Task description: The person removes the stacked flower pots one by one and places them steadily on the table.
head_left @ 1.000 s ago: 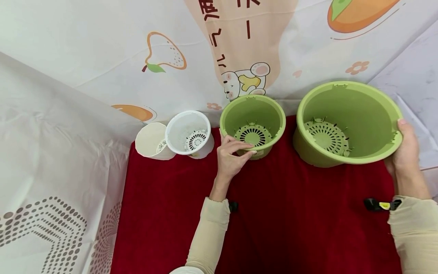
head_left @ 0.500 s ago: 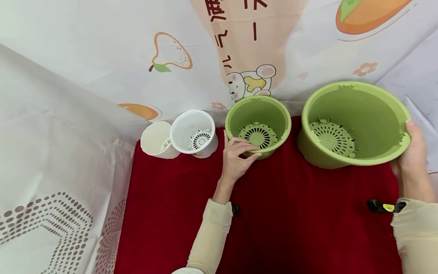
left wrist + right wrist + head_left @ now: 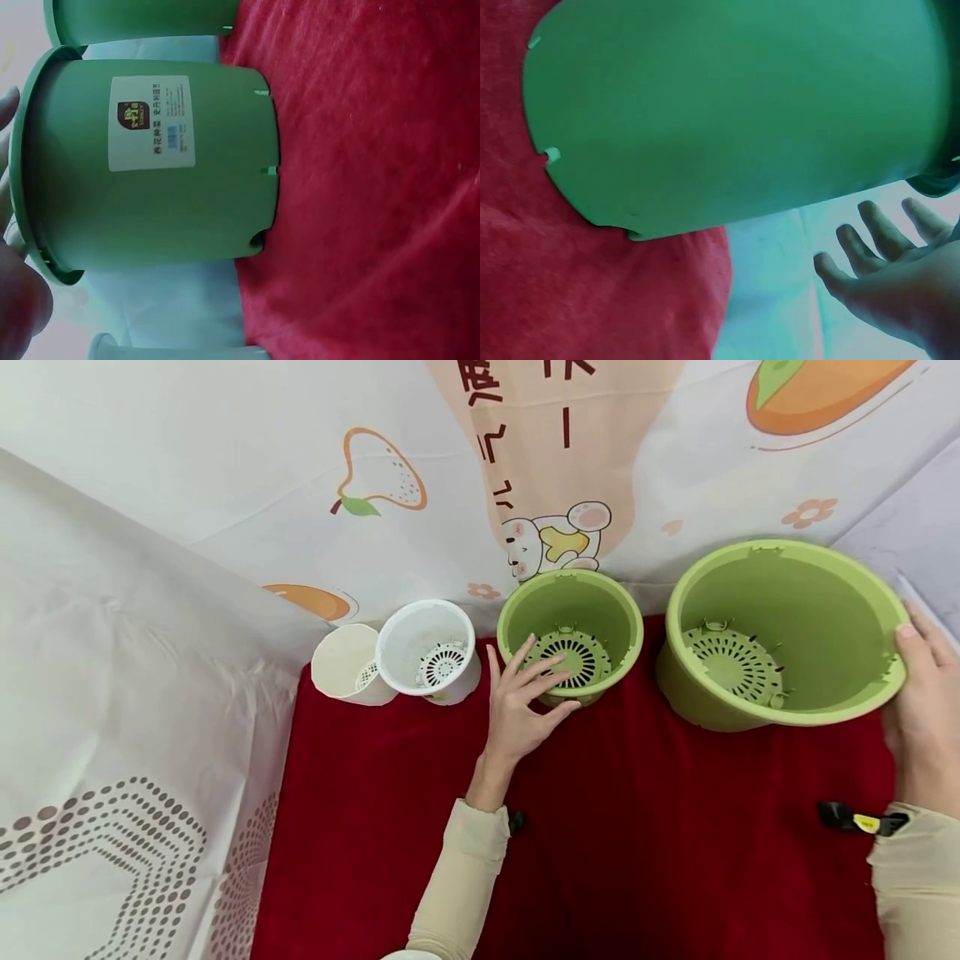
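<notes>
Along the back edge stand a large green plant pot (image 3: 825,627) and a smaller green plant pot (image 3: 570,597), both with slotted bottoms. My left hand (image 3: 516,714) is at the smaller pot's front rim, fingers spread and raised over its opening. In the left wrist view that pot (image 3: 157,217) stands upright with a label on its side, the thumb side of the hand (image 3: 19,300) near its rim. At the large pot's right rim is my right hand (image 3: 930,693), thumb close to the rim. The right wrist view shows this hand (image 3: 900,277) with fingers extended, apart from the pot wall (image 3: 727,120).
To the left stand a white pot (image 3: 397,647) and a cream pot (image 3: 333,664), side by side. Red cloth (image 3: 637,843) covers the table. Behind the row hangs a printed white backdrop (image 3: 262,510).
My left hand has let go of the smaller pot's rim and spread its fingers. The right hand has loosened at the large pot and shifted slightly right. The head view has swung a little left.
</notes>
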`<move>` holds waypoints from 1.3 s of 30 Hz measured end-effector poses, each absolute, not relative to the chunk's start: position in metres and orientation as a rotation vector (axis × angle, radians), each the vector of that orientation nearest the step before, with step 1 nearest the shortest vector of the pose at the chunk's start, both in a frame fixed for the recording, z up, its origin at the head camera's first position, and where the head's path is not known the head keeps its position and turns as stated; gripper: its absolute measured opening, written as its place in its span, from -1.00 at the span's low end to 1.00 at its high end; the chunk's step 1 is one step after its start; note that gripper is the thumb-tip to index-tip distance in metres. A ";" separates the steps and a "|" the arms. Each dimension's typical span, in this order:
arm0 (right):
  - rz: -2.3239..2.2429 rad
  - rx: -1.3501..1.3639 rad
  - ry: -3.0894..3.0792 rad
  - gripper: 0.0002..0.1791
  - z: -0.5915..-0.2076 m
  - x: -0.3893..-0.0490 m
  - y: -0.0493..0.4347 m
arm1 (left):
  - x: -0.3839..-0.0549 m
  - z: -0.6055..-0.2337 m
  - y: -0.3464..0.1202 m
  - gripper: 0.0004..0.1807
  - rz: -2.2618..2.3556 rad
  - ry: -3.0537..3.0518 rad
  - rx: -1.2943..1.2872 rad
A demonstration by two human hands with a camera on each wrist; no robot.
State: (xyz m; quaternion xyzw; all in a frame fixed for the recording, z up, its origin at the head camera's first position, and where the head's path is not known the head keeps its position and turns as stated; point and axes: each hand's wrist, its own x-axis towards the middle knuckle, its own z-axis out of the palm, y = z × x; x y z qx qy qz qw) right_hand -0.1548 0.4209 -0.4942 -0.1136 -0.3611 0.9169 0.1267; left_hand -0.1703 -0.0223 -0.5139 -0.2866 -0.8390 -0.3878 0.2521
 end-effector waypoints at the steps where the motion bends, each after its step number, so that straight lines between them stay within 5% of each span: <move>1: 2.631 -0.362 -1.102 -0.54 -0.493 -0.155 0.422 | -0.170 -0.513 -0.023 -0.61 -1.047 -2.292 -0.781; 13: 1.714 -0.556 -2.295 -0.39 -0.468 -0.152 0.418 | -0.170 -0.500 -0.041 -0.19 -0.771 -2.475 -0.734; 39: 0.902 0.171 -2.840 -0.13 -0.438 -0.153 0.378 | -0.165 -0.485 -0.059 0.18 -0.395 -2.738 -0.602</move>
